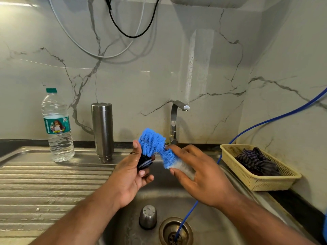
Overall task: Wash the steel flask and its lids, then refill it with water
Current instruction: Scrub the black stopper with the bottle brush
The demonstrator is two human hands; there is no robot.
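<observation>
Fingers (142, 172) of the left hand (128, 175) curl round a small black round inner lid (144, 162). The right hand (201, 179) grips a blue-bristled scrubbing brush with a clear handle (155, 145), its bristles against the lid. Both hands look wet, so the lid could slip and fall toward the open drain (175, 230). The tall brushed-steel flask (102, 131) stands inverted on the ribbed draining board (53, 183). Its domed steel cap (148, 216) sits just beside the drain.

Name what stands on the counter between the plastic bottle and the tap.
In the head view, the steel flask stands on the drainboard between the plastic bottle and the tap.
</observation>
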